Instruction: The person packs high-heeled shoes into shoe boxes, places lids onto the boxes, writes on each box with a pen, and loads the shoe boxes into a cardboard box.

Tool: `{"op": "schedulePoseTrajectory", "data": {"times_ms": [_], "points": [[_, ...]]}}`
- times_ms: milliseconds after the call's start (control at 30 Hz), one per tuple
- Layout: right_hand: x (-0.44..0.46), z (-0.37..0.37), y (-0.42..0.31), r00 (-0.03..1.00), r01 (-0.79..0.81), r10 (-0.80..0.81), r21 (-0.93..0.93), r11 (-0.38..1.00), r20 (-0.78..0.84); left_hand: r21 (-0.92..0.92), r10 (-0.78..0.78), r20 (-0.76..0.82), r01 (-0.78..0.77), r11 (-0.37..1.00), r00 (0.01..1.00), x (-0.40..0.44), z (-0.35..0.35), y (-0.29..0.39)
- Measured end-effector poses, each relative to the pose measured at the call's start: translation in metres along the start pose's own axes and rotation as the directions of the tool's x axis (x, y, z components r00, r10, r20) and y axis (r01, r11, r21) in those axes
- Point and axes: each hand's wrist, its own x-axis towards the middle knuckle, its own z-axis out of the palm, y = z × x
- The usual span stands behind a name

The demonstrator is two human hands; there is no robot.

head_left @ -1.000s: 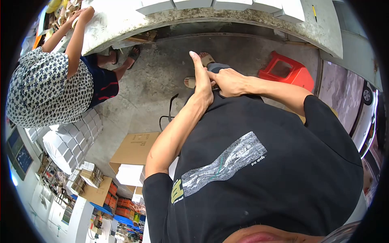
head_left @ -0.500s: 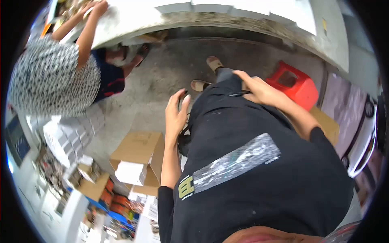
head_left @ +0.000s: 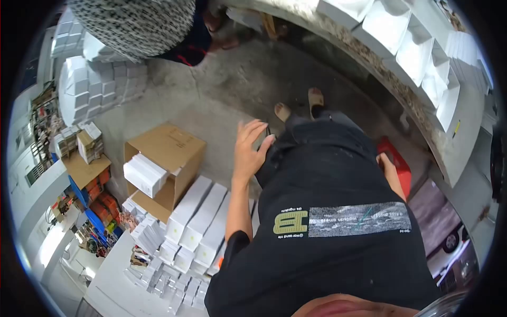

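Note:
My left hand hangs beside my left hip with nothing in it, fingers loosely bent and thumb apart. It is nearest to my dark trousers. On my other side, my right hand is low beside my hip, partly hidden by my black T-shirt. Its visible fingers are loose with nothing seen in them, in front of a red plastic stool. To the left of my left arm, an open cardboard box has a stack of white cartons at its opening.
Long white boxes lie on a white table at lower left. White open trays stand on a worn counter. Another person in a patterned top is at upper left, near stacked white cartons.
My view and body have turned left, bringing the white table into sight. My right hand has dropped from my front to my side. My left hand stays empty.

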Motion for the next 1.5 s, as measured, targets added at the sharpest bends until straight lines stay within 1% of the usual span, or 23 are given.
{"op": "schedulePoseTrajectory", "data": {"times_ms": [33,100,167,200,300,400,433,467,500,533,600,633,667,700,767,833,933,1033,1133,1200,1300,1400,1500], "points": [[-0.004,-0.001,-0.017,0.995,-0.057,0.047,0.113,0.992,0.088,0.015,0.014,0.106,-0.016,1.0,0.994,0.005,-0.002,0.011],[-0.018,0.002,-0.035,0.983,-0.163,0.129,0.287,0.944,0.133,0.029,0.057,0.299,-0.069,0.997,0.952,0.012,-0.004,0.031],[-0.023,0.002,-0.044,0.969,-0.241,0.183,0.46,0.854,0.168,0.157,0.142,0.275,-0.19,0.969,0.951,0.017,-0.005,0.046],[-0.03,0.005,-0.051,0.972,-0.235,0.206,0.456,0.858,0.113,0.227,0.184,0.27,-0.248,0.942,0.945,0.016,-0.005,0.048],[-0.028,0.002,-0.021,0.993,-0.117,0.114,0.082,0.99,0.039,0.047,0.065,0.304,-0.083,0.995,0.95,0.016,-0.002,0.042],[-0.015,-0.001,0.009,1.0,0.009,-0.005,-0.311,0.95,0.015,-0.074,0.155,0.311,-0.139,0.988,0.938,0.024,-0.002,0.033],[0.005,-0.003,-0.006,0.971,0.16,-0.22,-0.43,0.888,-0.094,-0.027,0.211,0.378,-0.217,0.976,0.901,0.028,-0.002,0.028],[0.03,-0.002,-0.009,0.924,0.234,-0.324,-0.368,0.9,-0.204,0.014,0.259,0.445,-0.296,0.955,0.857,0.035,-0.004,0.022],[0.047,0.002,-0.04,0.895,0.339,-0.411,-0.335,0.879,-0.173,0.051,0.302,0.507,-0.378,0.924,0.807,0.041,-0.004,0.02],[0.06,0.01,-0.085,0.856,0.44,-0.496,-0.294,0.848,-0.149,-0.007,0.331,0.472,-0.372,0.928,0.817,0.047,-0.003,0.023],[0.082,0.034,-0.131,0.854,0.52,-0.505,-0.17,0.837,0.128,0.073,0.368,0.546,-0.48,0.874,0.753,0.061,-0.005,0.02],[0.094,0.051,-0.144,0.779,0.603,-0.564,-0.081,0.794,0.272,0.112,0.379,0.582,-0.532,0.839,0.719,0.064,-0.007,0.02],[0.103,0.068,-0.153,0.736,0.573,-0.513,-0.004,0.82,0.441,0.129,0.498,0.441,-0.602,0.788,0.746,0.061,-0.002,0.018],[0.11,0.082,-0.159,0.678,0.549,-0.443,-0.003,0.836,0.586,0.16,0.494,0.418,-0.597,0.786,0.763,0.053,0.002,0.015],[0.121,0.1,-0.172,0.579,0.523,-0.345,-0.012,0.852,0.738,0.227,0.485,0.361,-0.579,0.783,0.797,0.04,0.006,0.01],[0.135,0.11,-0.173,0.493,0.555,-0.331,0.002,0.832,0.805,0.239,0.446,0.286,-0.514,0.824,0.848,0.03,0.007,0.009],[0.136,0.111,-0.18,0.452,0.606,-0.31,-0.033,0.795,0.836,0.191,0.376,0.184,-0.408,0.893,0.908,0.018,0.011,0.007],[0.133,0.107,-0.194,0.436,0.567,-0.159,-0.133,0.813,0.886,0.176,0.34,0.135,-0.361,0.916,0.931,0.012,0.015,0.006],[0.126,0.114,-0.178,0.571,0.499,-0.225,-0.116,0.859,0.79,0.14,0.299,0.168,-0.323,0.936,0.939,0.009,0.013,0.009],[0.123,0.115,-0.172,0.574,0.497,-0.268,-0.069,0.865,0.774,0.055,0.268,0.191,-0.283,0.957,0.944,0.008,0.008,0.012],[0.12,0.119,-0.173,0.568,0.51,-0.298,-0.044,0.859,0.767,0.074,0.3,0.273,-0.33,0.941,0.914,0.004,0.001,0.013],[0.118,0.122,-0.172,0.572,0.55,-0.35,-0.03,0.835,0.742,0.109,0.266,0.256,-0.302,0.947,0.929,-0.004,0.004,0.019],[0.119,0.126,-0.169,0.54,0.592,-0.421,0.026,0.805,0.729,0.091,0.283,0.159,-0.299,0.95,0.946,-0.012,0.012,0.023]]}}
